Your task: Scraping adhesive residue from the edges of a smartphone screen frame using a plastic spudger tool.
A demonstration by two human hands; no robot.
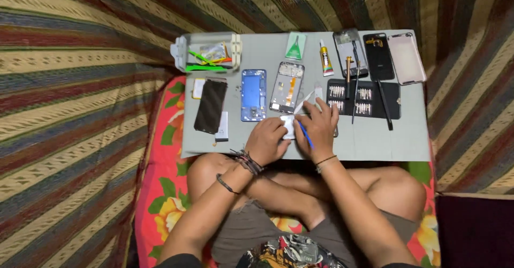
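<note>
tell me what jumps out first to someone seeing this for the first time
A grey work board across the person's lap, strewn with taken-apart phones: a blue phone back and a black screen panel left of centre. At the near edge the left hand and right hand meet over a small white part, the right holding a blue tool.

Dim, warm light — slightly soft.

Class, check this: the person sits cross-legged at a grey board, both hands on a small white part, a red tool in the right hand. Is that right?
Not quite. In the head view the tool in the right hand is blue, not red. The rest stands: grey board, left hand, white part.
</note>
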